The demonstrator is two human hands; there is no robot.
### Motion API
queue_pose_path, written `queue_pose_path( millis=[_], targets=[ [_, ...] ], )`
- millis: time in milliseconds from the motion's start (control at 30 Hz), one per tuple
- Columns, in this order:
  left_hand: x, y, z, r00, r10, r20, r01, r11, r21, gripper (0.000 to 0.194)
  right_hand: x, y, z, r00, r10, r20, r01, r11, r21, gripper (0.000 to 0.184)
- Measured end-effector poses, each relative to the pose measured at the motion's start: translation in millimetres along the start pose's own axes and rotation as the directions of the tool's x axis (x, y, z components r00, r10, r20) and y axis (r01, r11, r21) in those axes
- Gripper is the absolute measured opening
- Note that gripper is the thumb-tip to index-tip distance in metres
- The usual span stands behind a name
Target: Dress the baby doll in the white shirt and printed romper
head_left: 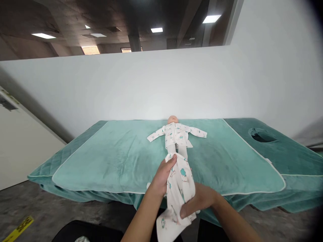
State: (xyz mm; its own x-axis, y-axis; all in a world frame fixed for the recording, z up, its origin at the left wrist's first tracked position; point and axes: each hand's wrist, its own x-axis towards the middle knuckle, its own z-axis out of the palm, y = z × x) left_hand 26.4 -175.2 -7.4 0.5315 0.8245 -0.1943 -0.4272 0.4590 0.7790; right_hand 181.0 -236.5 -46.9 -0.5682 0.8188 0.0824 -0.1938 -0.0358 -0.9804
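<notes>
A baby doll (173, 119) lies on its back, head toward the wall, wearing a white printed shirt (174, 135) with its sleeves spread. Over the doll's lower legs are white printed baby pants (183, 173), their upper edge below the shirt hem. My left hand (163, 174) grips the pants near that upper edge, thumb on top. Farther down, toward me, my right hand (199, 200) holds the lower part of the pants, thumb across the cloth. One pant leg hangs past the bed's front edge. The doll's feet are hidden by cloth and hands.
The doll lies on a light green pad (101, 158) over a darker green bed cover (297, 161), which has a face hole (262, 135) at the right. A white wall (141, 87) stands behind the bed. At the left is a white door (22, 141).
</notes>
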Motion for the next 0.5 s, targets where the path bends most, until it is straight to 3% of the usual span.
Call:
queue_pose_path(
  millis=[100,167,200,267,333,400,500],
  targets=[
    [-9,5,-14.3,0.971,-0.092,0.221,0.052,0.982,0.180,0.062,-5,-17,-9,0.986,-0.098,-0.137,0.109,0.991,0.077,0.047],
    [-12,10,-23.9,0.897,-0.224,0.382,0.076,0.928,0.364,0.064,-5,-26,-8,0.971,-0.144,-0.190,0.174,0.973,0.150,0.053],
    [-12,13,-27.1,0.877,-0.253,0.409,0.054,0.897,0.439,0.060,-4,-29,-5,0.971,-0.138,-0.193,0.175,0.967,0.188,0.056],
    [-9,19,-29.1,0.923,-0.156,0.352,-0.047,0.862,0.505,0.048,0,-30,4,0.978,-0.091,-0.190,0.133,0.966,0.223,0.062],
    [-2,22,-26.2,0.973,0.078,0.215,-0.177,0.853,0.491,0.038,6,-29,10,0.978,-0.036,-0.205,0.065,0.988,0.137,0.061],
    [7,23,-21.6,0.966,0.233,0.112,-0.258,0.849,0.460,0.035,11,-24,10,0.975,0.001,-0.222,-0.006,1.000,-0.020,0.057],
    [18,16,-19.7,0.966,0.246,0.079,-0.257,0.884,0.389,0.044,16,-13,-6,0.983,0.057,-0.173,-0.078,0.990,-0.119,0.053]
  ],
)
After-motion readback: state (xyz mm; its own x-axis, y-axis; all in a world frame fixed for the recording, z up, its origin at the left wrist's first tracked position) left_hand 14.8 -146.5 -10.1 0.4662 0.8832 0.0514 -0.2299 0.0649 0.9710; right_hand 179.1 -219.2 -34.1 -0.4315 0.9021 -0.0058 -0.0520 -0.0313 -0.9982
